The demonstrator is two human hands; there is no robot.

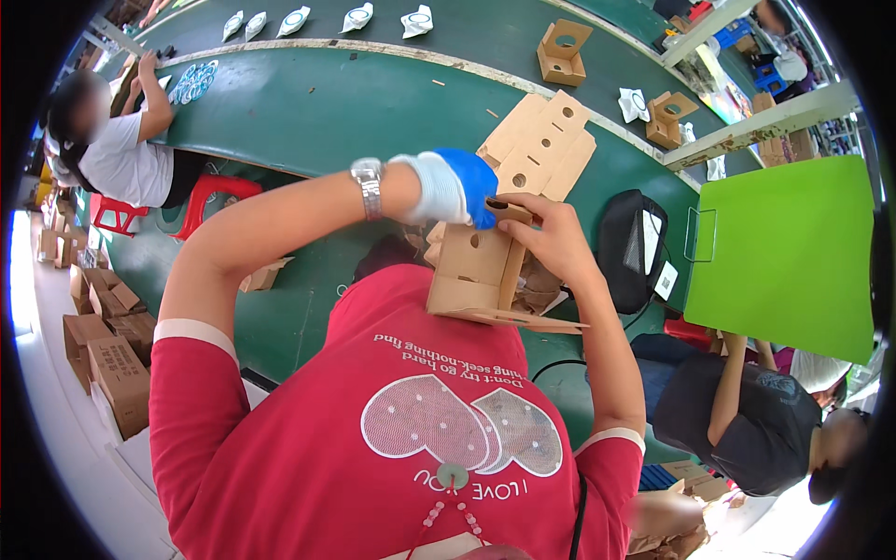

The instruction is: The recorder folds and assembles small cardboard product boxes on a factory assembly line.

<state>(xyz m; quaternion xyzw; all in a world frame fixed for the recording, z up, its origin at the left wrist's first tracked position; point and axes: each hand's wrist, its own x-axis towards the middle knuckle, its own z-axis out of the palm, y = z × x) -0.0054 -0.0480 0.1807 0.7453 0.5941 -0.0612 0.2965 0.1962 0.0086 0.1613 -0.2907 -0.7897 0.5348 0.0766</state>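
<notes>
My left hand (469, 189) wears a blue and white glove, its fingers closed at the upper edge of a part-folded brown cardboard box (469, 258). Its fingertips are mostly hidden. Bare, my right hand (553, 235) grips a folded flap on the same box, thumb and fingers pinching the board. The box is held close to my body, with a round hole in one panel and a lower panel sticking out to the right. Just beyond my hands lies a stack of flat cardboard blanks (551, 140) with round holes and slots.
A dark belt (485, 42) beyond the green table (373, 103) carries white wrapped items (417, 21) and open cardboard boxes (563, 54). To the right are a black bag (631, 247) and a lime-green panel (784, 257). Co-workers sit left and right; cartons (117, 378) stand at left.
</notes>
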